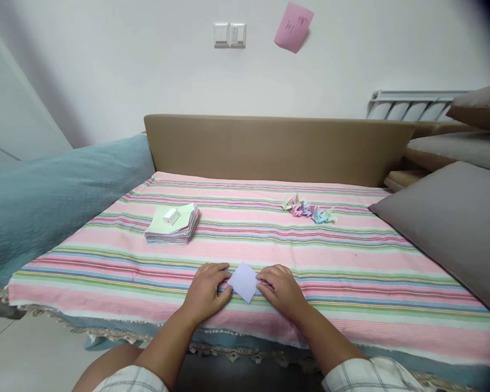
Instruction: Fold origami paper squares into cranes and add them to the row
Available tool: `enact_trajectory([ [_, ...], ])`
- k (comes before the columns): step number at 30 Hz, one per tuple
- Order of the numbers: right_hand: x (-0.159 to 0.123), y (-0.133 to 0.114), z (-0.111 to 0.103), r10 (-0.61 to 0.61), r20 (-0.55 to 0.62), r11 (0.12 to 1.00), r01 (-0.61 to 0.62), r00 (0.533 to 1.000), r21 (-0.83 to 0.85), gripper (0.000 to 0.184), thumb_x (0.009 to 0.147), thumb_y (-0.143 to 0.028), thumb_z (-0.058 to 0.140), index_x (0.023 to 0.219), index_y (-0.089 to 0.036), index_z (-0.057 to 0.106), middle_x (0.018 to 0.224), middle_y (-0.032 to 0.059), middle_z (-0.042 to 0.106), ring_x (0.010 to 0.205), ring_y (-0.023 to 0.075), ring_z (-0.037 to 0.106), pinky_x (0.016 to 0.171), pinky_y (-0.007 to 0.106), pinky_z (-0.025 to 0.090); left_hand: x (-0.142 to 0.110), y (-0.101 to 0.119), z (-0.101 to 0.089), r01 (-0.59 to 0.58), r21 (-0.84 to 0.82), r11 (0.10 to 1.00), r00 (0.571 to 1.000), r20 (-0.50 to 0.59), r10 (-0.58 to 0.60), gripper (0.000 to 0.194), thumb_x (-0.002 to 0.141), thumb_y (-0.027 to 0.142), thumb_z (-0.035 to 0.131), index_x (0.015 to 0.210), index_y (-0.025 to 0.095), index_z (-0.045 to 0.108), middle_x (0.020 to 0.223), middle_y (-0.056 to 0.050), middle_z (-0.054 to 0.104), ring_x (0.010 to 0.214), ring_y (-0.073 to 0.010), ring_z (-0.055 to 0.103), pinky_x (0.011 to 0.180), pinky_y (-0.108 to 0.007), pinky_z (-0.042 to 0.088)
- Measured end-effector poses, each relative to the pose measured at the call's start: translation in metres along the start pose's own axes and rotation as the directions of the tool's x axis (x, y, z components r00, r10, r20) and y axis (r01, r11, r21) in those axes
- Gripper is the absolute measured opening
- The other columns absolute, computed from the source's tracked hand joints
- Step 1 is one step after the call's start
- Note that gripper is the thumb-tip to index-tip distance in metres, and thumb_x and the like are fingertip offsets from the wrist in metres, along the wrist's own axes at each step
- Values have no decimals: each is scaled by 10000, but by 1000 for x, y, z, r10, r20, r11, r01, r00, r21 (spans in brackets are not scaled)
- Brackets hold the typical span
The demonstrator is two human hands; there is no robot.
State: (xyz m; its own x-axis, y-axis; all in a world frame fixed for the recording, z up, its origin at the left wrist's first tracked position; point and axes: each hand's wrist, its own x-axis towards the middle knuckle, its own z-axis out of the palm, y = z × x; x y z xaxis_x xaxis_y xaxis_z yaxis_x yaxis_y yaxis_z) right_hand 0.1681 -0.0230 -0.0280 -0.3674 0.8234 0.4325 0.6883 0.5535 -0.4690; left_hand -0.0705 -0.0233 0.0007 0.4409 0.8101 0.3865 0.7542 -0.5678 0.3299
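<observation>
the fingers of the left hand (207,291) and right hand (282,291) lightly pinch the side corners of a lilac paper square (244,282), set cornerwise on the striped cloth (330,256). beyond, to the left, sits a paper stack (173,226) topped by a white block (171,216); to the right, folded paper pieces (308,210).

Striped cloth (237,247): paper stack (173,224), folded papers (308,210), lavender square (244,282), gray cushion (453,218).
</observation>
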Motion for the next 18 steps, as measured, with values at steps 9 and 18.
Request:
enact_trajectory([
  [9, 0, 2, 3, 14, 18, 999, -13, 1000, -52, 227, 815, -281, 587, 1035, -246, 635, 958, 56, 621, 906, 216, 518, 804, 369, 394, -1, -2, 4, 2, -31, 1000, 999, -43, -3, 165, 771, 297, 567, 892, 228, 655, 1122, -69, 638, 1025, -239, 570, 897, -428, 410],
  [18, 0, 0, 2, -52, 41, 996, 54, 998, -67, 207, 844, -251, 553, 1034, -244, 633, 1010, 52, 625, 927, 207, 509, 816, 361, 387, 3, 9, 2, -26, -44, 999, 999, 34, 27, 204, 837, 366, 507, 854, 239, 667, 1170, -60, 613, 1046, -235, 542, 935, -452, 355],
])
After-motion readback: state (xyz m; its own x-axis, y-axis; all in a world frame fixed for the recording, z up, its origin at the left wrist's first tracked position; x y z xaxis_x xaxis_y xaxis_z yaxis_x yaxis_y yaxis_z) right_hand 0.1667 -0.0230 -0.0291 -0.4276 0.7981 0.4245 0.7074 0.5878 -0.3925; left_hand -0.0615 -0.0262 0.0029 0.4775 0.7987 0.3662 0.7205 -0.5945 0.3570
